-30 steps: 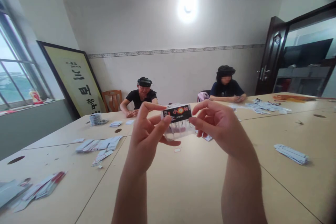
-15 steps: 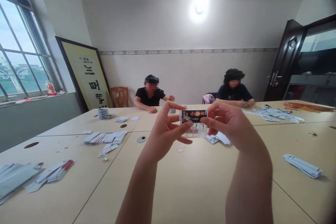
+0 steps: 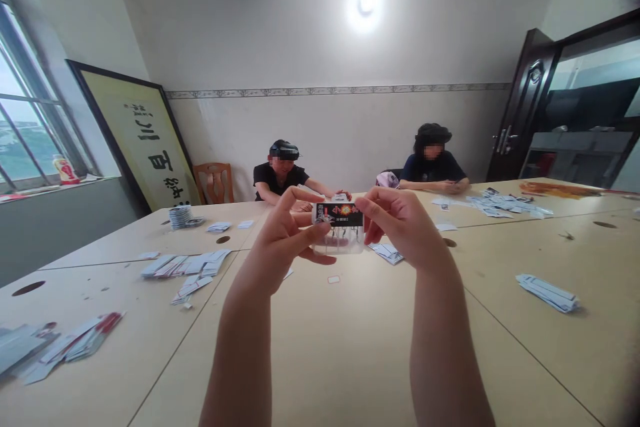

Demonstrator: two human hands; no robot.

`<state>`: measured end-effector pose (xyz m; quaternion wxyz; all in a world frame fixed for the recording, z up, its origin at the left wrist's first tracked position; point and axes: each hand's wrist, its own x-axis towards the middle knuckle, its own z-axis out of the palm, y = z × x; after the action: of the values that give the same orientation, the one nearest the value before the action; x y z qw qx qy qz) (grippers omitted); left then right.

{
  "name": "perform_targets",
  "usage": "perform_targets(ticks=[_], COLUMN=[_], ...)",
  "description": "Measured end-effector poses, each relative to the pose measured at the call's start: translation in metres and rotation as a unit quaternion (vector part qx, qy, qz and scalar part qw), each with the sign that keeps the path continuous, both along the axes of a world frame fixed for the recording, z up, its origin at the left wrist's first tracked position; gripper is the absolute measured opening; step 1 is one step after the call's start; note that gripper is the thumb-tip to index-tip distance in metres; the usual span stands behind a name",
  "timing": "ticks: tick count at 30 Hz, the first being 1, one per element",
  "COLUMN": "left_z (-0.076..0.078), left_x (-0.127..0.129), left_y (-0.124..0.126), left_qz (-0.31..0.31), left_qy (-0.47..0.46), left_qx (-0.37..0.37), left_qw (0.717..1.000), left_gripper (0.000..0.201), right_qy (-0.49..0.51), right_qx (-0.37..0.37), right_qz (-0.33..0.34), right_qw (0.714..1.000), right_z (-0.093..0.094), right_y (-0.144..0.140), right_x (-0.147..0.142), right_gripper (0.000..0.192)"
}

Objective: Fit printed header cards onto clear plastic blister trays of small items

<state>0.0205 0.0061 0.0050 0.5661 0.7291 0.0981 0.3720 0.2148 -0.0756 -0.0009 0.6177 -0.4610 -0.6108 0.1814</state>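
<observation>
Both hands are up over the tabletop (image 3: 350, 347), pinching a small clear packet (image 3: 340, 230) between them. Left hand (image 3: 280, 247) grips its left end, right hand (image 3: 400, 227) its right end. Its long axis runs side to side, black header card on top facing the camera, red-and-yellow print too small to read. The framed calligraphy (image 3: 145, 147) leans against the wall.

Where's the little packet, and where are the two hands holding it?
little packet (image 3: 338, 214), head view, on its dark printed top strip.
left hand (image 3: 280, 240), head view, on the back of the hand.
right hand (image 3: 405, 227), head view, on the back of the hand.
</observation>
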Motion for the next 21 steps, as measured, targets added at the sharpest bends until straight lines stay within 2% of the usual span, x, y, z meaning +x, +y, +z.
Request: perform_targets(ticks=[9, 11, 13, 16, 19, 21], left_z=[0.002, 0.003, 0.002, 0.0, -0.006, -0.012], left_x=[-0.009, -0.011, -0.013, -0.017, -0.019, -0.018], left_y=[0.004, 0.007, 0.013, 0.03, 0.053, 0.07], left_qz=[-0.013, 0.027, 0.092, 0.202, 0.281, 0.301], left_qy=[-0.014, -0.042, -0.084, -0.134, -0.133, -0.093], left_qx=[-0.027, -0.03, -0.026, -0.015, -0.011, -0.028], left_qw=[0.999, 0.998, 0.992, 0.97, 0.95, 0.949], left_gripper=[0.033, 0.038, 0.042, 0.043, 0.04, 0.038], right_qy=[-0.007, -0.026, -0.036, -0.035, -0.05, -0.035], right_qx=[-0.042, -0.046, -0.037, 0.002, 0.018, 0.014], right_qz=[0.036, 0.023, 0.014, 0.081, 0.182, 0.174], right_qw=[0.998, 0.998, 0.999, 0.996, 0.982, 0.984], right_z=[0.0, 0.002, 0.004, 0.004, -0.01, -0.028], right_y=[-0.006, -0.011, -0.022, -0.046, -0.065, -0.068], right_x=[0.005, 0.005, 0.005, 0.007, 0.005, -0.001], right_gripper=[0.029, 0.029, 0.026, 0.02, 0.039, 0.044])
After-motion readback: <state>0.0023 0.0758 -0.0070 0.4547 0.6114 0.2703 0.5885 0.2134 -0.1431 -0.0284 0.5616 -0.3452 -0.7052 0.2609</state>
